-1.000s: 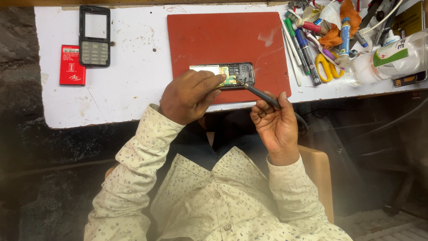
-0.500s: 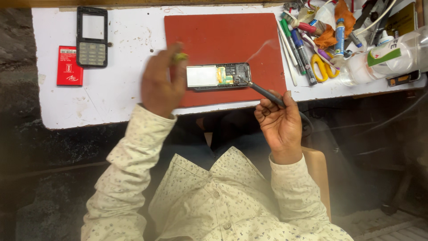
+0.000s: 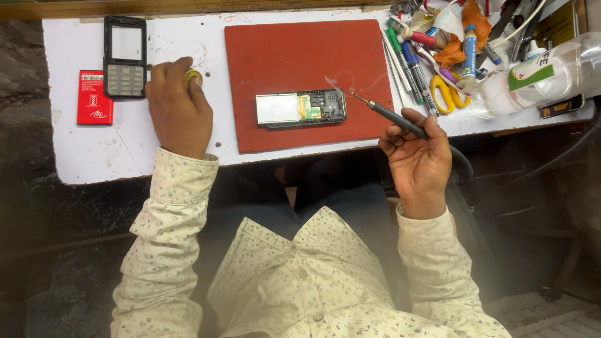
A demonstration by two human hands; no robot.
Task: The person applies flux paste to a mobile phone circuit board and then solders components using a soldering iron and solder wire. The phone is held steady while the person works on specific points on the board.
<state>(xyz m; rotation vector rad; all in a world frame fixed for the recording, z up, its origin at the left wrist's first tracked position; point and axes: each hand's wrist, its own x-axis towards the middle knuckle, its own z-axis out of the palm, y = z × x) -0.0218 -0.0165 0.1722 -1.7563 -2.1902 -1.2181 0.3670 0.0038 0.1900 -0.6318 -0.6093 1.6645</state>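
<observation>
The white table (image 3: 94,150) carries a red mat (image 3: 294,56) at its centre. At the right end lies a clutter of tools: pens, yellow-handled scissors (image 3: 446,94), a clear plastic bottle (image 3: 532,78).

On the mat, near its lower right, rests the opened phone (image 3: 302,107), lying flat and lengthwise. Its back is off: a bare silver plate fills the left half, and a green board with dark parts fills the right half. A thin wisp of smoke hangs over its right end.

The right hand (image 3: 418,156) is clenched around a soldering iron (image 3: 394,120), fingers wrapped on the dark handle. The tip points up-left, just beside the phone's right end and clear of it.

The left hand (image 3: 176,106) lies on the table left of the mat, fingers curled on a small yellow-green round item (image 3: 193,77); its kind cannot be told.

A black keypad frame (image 3: 125,56) and a red card (image 3: 94,97) lie at the far left.
</observation>
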